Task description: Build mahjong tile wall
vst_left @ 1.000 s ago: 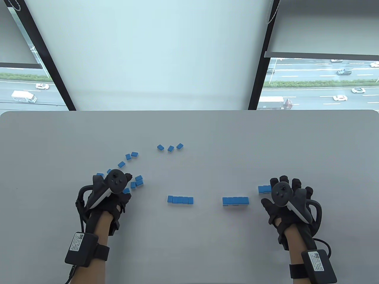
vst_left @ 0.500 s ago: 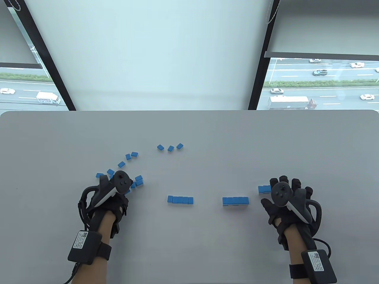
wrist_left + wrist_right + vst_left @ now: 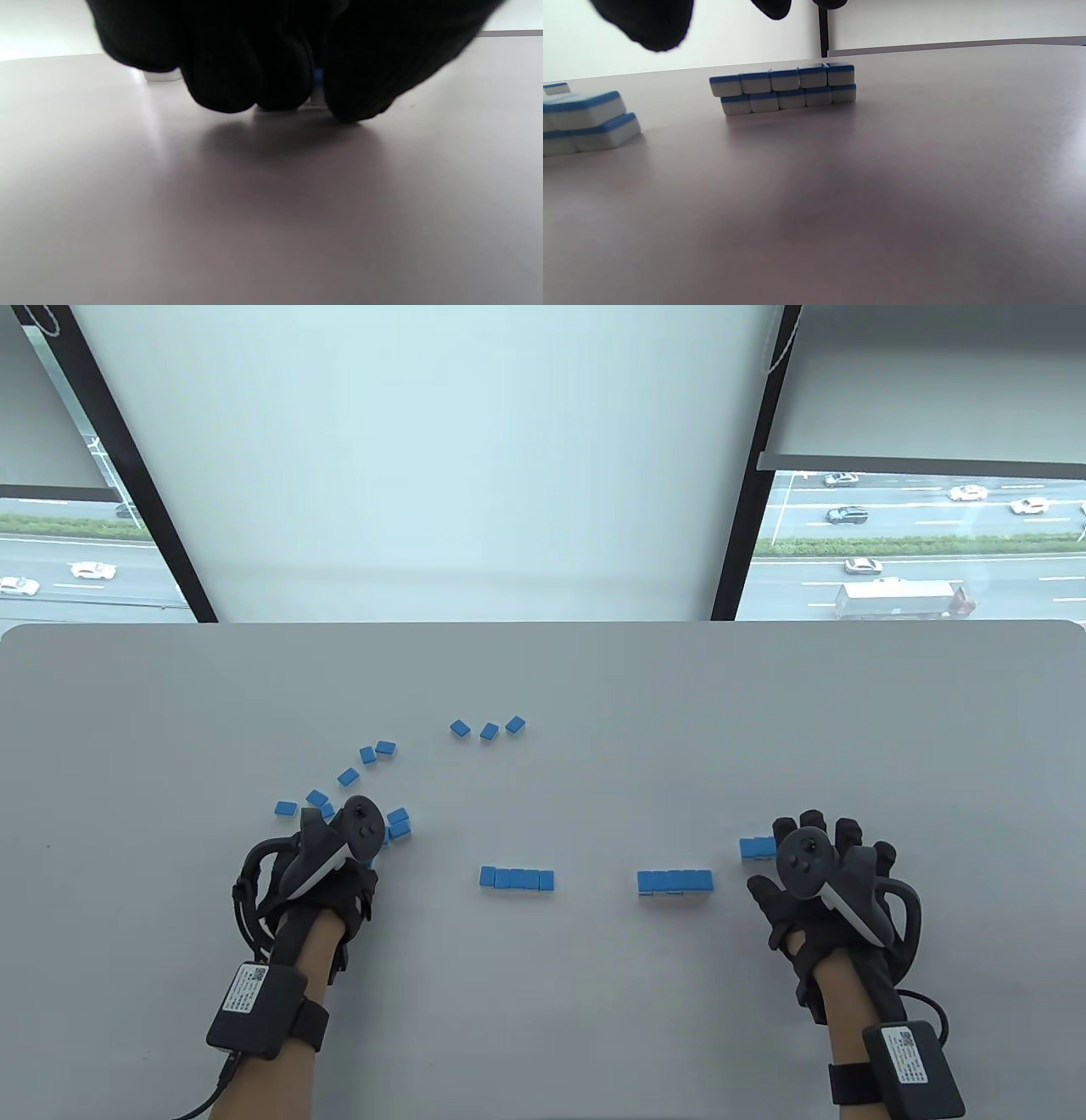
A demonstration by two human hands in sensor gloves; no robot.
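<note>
Grey table (image 3: 594, 687): left hand (image 3: 327, 865) nearer, over scattered tiles (image 3: 373, 780).

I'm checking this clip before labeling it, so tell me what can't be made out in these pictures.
- Left hand: in the table view the tracker hides its fingers; the left wrist view shows dark fingers around a sliver of blue, so the grip is unclear.
- Stack by the right hand: the table view shows only the end of the stack; the right wrist view's left edge cuts it off.
- Tile faces: none visible in any view.
</note>
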